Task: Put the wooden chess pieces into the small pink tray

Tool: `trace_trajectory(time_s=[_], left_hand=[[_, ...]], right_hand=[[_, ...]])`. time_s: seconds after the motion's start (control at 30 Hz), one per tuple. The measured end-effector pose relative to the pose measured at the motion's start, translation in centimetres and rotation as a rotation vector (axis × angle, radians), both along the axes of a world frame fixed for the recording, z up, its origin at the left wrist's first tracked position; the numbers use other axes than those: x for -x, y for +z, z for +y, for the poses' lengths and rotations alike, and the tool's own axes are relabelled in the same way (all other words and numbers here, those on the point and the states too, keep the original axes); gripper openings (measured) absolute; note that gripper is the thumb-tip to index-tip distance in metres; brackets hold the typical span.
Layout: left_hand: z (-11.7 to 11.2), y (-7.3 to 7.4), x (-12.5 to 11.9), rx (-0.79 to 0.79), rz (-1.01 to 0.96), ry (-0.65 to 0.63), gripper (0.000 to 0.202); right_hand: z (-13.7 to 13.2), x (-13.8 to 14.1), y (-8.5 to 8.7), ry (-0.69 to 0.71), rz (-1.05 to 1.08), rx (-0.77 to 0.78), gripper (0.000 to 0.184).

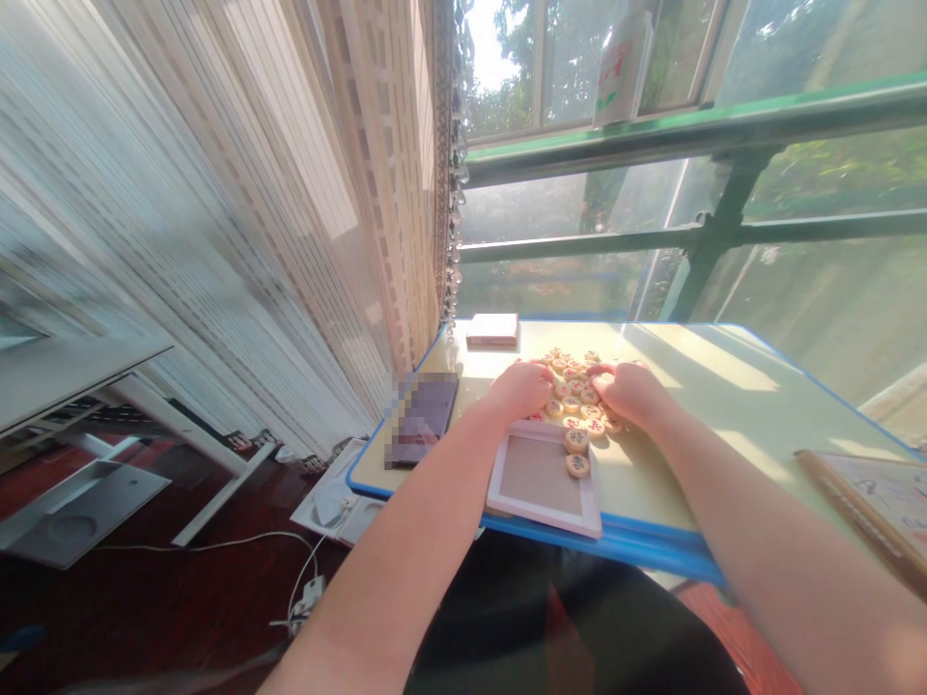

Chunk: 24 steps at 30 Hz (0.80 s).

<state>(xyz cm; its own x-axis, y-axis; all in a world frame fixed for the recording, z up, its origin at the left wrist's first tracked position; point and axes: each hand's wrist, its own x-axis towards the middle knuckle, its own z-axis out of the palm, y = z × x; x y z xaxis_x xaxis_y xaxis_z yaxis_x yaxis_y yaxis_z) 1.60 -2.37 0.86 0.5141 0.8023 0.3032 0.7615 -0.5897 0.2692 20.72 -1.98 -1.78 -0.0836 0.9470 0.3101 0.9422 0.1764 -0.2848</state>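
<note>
1. Head view, far left: a long, stripy curtain hangs down.
2. Next, a dark flat thing lies on the yellow counter, with a small white box farther back.
3. My left hand curls at the left side of the round game pieces; I can't tell if it grips one.
4. The shallow tray sits just nearer me, two pieces at its right side.
5. My right hand bends at the pieces' right side, apart from my left; its grip is hard to see.
6. Far right is a flat box.

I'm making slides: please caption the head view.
Left hand and right hand flank round cream pieces marked red or dark; others lie in a pale rectangular tray.
</note>
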Motion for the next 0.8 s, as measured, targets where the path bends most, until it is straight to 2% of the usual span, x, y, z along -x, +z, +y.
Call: trace_trajectory(time_s=[0.23,0.43,0.53,0.63,0.8], left_hand=[[-0.3,0.3,0.0,0.001,0.092,0.018,0.032],[-0.6,0.4,0.0,0.038,0.096,-0.033,0.033],[-0.5,0.5,-0.1,0.072,0.058,0.046,0.035],[-0.2,0.6,-0.2,0.065,0.052,0.09,0.034],[0.1,0.7,-0.4,0.135,0.15,0.077,0.029]], right_hand=[[-0.8,0.1,0.9,-0.097,0.125,0.08,0.038],[-1.0,0.1,0.6,-0.122,0.187,0.018,0.039],[-1.0,0.5,0.5,-0.041,0.205,-0.066,0.037],[-1.1,1.3,0.5,0.122,0.196,-0.115,0.033],[-1.3,2.2,0.5,0.336,0.109,-0.053,0.033]])
